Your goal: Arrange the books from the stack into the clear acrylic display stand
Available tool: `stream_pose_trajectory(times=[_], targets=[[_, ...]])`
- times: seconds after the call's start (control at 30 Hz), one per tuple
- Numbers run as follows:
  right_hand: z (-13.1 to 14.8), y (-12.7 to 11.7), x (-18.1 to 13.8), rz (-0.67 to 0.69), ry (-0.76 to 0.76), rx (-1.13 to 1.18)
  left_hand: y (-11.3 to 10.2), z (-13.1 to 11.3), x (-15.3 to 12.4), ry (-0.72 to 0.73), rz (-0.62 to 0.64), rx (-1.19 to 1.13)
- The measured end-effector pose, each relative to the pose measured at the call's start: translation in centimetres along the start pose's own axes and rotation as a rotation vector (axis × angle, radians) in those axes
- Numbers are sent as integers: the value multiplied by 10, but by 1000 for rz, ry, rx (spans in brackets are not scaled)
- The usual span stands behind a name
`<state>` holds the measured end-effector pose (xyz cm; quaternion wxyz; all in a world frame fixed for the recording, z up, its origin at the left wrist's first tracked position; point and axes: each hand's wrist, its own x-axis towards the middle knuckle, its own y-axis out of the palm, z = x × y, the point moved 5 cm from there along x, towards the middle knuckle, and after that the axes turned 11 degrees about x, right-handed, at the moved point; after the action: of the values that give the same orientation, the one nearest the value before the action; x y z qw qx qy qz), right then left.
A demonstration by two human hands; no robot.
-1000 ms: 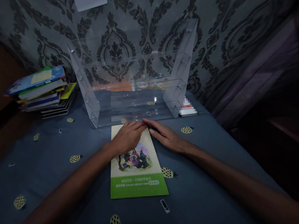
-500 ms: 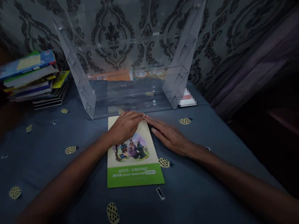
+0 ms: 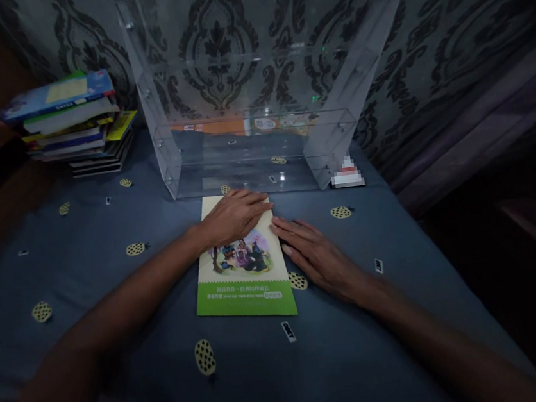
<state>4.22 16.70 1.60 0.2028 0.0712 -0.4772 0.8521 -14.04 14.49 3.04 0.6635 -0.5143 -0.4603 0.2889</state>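
Note:
A thin picture book (image 3: 243,275) with a cream cover and a green bottom band lies flat on the blue patterned cloth (image 3: 111,270). My left hand (image 3: 233,214) rests palm down on the book's upper part, fingers stretched out and together. My right hand (image 3: 317,256) lies flat on the cloth along the book's right edge, fingers extended and touching that edge. Just beyond the book stands a clear acrylic shelf rack (image 3: 256,99) against the wall.
A stack of books (image 3: 73,123) sits at the back left. A small blurred object (image 3: 347,172) lies beside the rack's right foot. Dark patterned wallpaper rises behind. The cloth's right edge drops into a dark area.
My right hand has slid back toward me along the book's right edge. The left hand has stayed on the book's top. The view has shifted slightly.

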Motion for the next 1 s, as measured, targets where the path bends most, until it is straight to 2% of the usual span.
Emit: stream_pose_trajectory(times=[0.1, 0.23, 0.33, 0.57, 0.77, 1.0], targets=[[3, 0, -4, -15, -13, -17, -4, 0, 0, -13, 42, -51], [9, -3, -8, -54, -60, -30, -16, -6, -4, 90, 175, -186], [15, -5, -10, -65, -89, -43, -23, -15, -9, 114, 224, -186], [22, -3, -8, -72, -110, -55, -19, -33, -13, -4, 217, -51], [39, -2, -16, -122, -149, -21, -18, -38, -29, 31, 187, -153], [42, -4, -18, -127, -173, -1, -22, -51, -34, 10, 177, -87]])
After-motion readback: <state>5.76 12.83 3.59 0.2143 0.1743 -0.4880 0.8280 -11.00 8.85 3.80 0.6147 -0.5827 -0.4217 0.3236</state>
